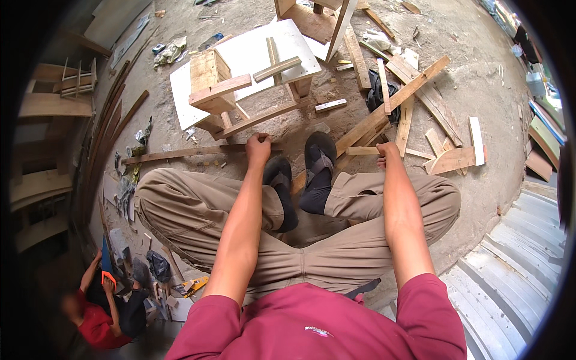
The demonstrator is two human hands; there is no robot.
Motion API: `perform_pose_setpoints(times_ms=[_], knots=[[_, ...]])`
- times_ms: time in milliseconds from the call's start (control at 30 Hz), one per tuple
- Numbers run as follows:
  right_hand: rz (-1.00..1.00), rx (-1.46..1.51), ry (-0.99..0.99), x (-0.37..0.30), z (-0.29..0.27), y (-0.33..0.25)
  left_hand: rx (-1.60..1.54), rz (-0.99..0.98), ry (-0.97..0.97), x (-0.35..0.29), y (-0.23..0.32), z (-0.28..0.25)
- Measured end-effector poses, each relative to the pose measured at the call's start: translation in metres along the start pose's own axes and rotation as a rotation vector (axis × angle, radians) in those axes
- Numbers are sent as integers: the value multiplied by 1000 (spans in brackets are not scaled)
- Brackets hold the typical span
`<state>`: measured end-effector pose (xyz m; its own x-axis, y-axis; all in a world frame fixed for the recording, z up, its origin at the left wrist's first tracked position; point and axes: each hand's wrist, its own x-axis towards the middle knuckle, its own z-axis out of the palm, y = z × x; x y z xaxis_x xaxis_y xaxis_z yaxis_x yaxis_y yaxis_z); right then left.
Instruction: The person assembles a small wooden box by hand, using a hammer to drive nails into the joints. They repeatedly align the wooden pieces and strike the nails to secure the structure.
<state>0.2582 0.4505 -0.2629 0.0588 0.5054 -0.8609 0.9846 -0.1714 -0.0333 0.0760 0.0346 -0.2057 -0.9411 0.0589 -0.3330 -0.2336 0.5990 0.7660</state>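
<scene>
Both hands are down by the shoes: left hand [258, 149] curled narrow over a long wooden strip [186, 154], right hand [387, 154] half-curled beside a short slat [362, 150]. Whether either actually grips the wood, I cannot tell. That long strip runs along the ground [492, 72], from the left side in to the feet, just below the white panel [246, 51].

Containers, then: one black bag [375, 96] slumps among the timber, contents hidden; another dark bag [159, 266] sits lower left, same story. At the ground's far edge stands an open wooden box [315, 23], its inner walls showing.

Over on the panel, a boxy wooden piece [201, 72] takes the left end, crossed strips [277, 67] near the right edge. A long plank [414, 86] slants past the right hand, crowding that side. Roomier ground lies beyond the offcuts [453, 159], reaching the corrugated sheet [504, 270].
</scene>
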Motion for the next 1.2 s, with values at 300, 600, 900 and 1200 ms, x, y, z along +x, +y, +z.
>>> perform_pose_setpoints(times_ms=[300,600,900,1200], knots=[[126,492,-269,-6,21,2,731,117,-185,-7,11,57],[205,537,-289,12,30,1,728,267,-11,8,-27,89],[89,626,-219,-4,27,5,727,270,22,15,-34,91],[25,1171,-218,-5,13,1,851,390,16,19,-50,95]])
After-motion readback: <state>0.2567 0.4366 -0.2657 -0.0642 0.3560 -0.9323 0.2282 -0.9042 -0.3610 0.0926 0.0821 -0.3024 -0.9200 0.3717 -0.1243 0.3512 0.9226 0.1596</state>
